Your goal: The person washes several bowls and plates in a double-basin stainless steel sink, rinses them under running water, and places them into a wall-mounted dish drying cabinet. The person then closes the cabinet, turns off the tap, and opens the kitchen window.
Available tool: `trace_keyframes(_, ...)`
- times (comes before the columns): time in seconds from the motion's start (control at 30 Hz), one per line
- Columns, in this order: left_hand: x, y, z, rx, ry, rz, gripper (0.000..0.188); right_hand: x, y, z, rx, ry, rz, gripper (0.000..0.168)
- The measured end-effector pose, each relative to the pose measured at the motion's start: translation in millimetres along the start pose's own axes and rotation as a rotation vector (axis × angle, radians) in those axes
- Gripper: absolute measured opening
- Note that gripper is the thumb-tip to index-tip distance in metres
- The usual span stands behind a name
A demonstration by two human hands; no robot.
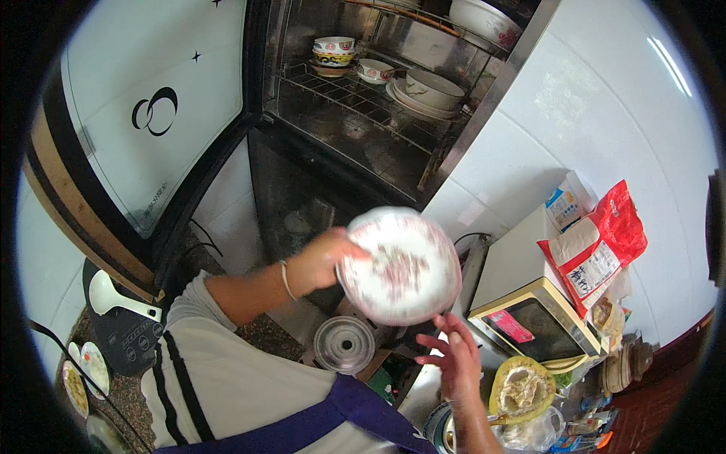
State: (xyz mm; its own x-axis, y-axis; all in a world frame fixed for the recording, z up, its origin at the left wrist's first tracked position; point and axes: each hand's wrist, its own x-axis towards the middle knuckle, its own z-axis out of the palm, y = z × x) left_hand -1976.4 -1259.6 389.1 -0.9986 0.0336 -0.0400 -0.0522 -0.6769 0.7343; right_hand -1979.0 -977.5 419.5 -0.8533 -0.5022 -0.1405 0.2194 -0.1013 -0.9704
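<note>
My left hand [326,262], with a band on its wrist, grips the left rim of a white plate [397,267] with a reddish floral pattern. The plate is blurred and tilted towards me; a bluish edge along its top may belong to a second dish, but I cannot tell. At its lower right rim is my right hand [451,349], fingers spread, a fingertip at or very near the edge. Beyond the plate stands an open dish cabinet [346,122] with wire racks. Its lower rack holds stacked small bowls [333,52], another small bowl [375,70] and a larger bowl [434,91] on plates.
The cabinet's glass door [159,113] swings out at left. A microwave oven [527,306] carries a red bag [601,244]. Near my right forearm lies a cut melon or squash [522,391]. A white ladle [119,301] rests on an induction cooker [113,340]. Below is a metal lid [345,344].
</note>
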Motion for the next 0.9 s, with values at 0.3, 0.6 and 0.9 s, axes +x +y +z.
trace_keyframes(0.3, 19.2, 127.9, -37.7, -0.02, 0.346, 0.69, 0.038, 128.5, -128.6, 109.8, -1.037, -0.221, -0.937, 0.035)
trace_keyframes(0.6, 31.9, 165.4, -57.9, -0.049, 0.401, 0.656, 0.042, 357.5, -171.5, 189.9, -1.691, 0.33, -0.82, 0.029)
trace_keyframes(0.9, 32.0, 175.6, -74.4, -0.064, 0.413, 0.686, 0.041, 436.7, -165.8, 177.7, -1.86, 0.381, -0.41, 0.032)
